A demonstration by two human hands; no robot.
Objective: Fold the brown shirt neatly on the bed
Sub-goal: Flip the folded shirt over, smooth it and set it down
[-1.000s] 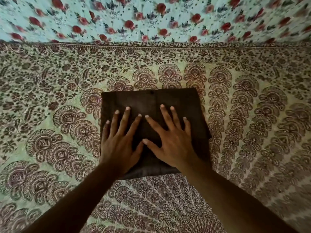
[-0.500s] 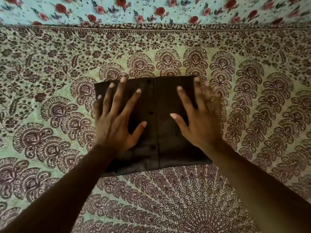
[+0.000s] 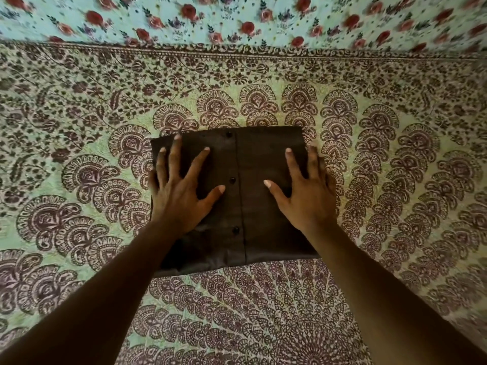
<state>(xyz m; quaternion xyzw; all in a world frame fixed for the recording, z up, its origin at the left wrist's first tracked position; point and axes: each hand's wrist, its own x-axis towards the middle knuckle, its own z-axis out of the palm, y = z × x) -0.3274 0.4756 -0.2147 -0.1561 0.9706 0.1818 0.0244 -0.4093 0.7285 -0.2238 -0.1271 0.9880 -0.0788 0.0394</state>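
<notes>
The brown shirt lies folded square at frame centre on the bed. Left hand and right hand press it, fingers spread flat. Uneven pressure could shift layers, perhaps already skewed lower left.

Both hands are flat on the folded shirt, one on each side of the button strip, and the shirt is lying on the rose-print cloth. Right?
Not quite. The shirt lies on the paisley sheet, not the rose-print cloth, which lies beyond it in the head view. The rest holds: left hand and right hand rest flat either side of the button strip.
</notes>
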